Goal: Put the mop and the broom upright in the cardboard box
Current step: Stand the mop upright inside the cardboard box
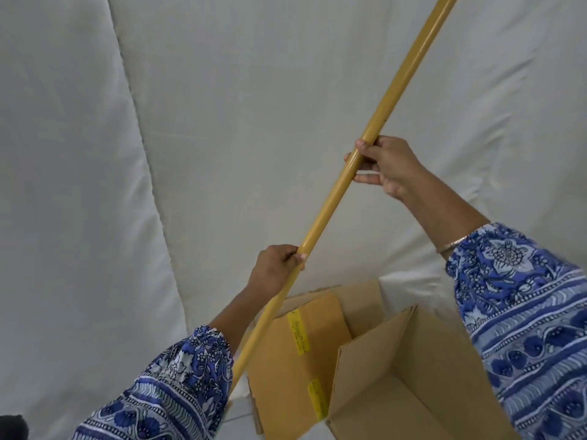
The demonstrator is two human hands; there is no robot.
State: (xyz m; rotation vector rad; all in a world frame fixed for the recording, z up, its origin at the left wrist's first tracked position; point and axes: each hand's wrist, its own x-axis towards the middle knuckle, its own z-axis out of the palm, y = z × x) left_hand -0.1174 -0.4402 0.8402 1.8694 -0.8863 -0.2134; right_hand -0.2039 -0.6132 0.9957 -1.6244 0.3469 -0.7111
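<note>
A long yellow-tan pole [378,131] crosses the view on a slant, from the top right down to the lower left. Its head is hidden, so I cannot tell whether it is the mop or the broom. My right hand [386,165] grips the pole near its middle. My left hand [279,268] grips it lower down. The open cardboard box [374,369] stands below and to the right of my left hand, flaps raised. The pole's lower end passes left of the box, behind my left sleeve.
A white cloth backdrop [206,138] hangs behind everything and reaches the floor. A strip of pale tiled floor [238,417] shows beside the box. A dark object [12,427] sits at the bottom left corner.
</note>
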